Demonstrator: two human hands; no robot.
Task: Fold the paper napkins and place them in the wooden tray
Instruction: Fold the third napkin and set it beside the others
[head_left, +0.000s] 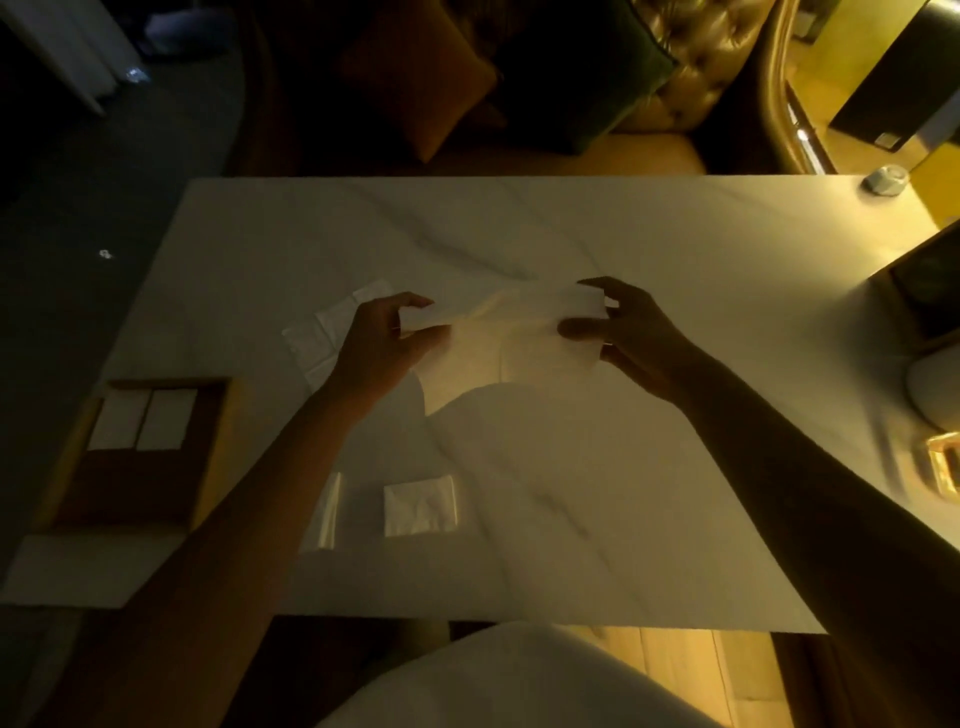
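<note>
Aloft over the table, napkin, opposite edges in pinch of left hand and right hand.

Paper napkins and wooden tray, seen from above. The held napkin, pale, thin and partly opened with visible creases, hangs above the middle of the table; the left hand pinches its left end, the right hand its right end, and its lower edge droops free. The flat napkin lies opened on the table, partly hidden by the left hand. The folded square napkin lies near the front edge. The wooden tray, dark and rectangular, sits at the table's left side; in its far end the left tray napkin and the right tray napkin, both white and folded, lie side by side
</note>
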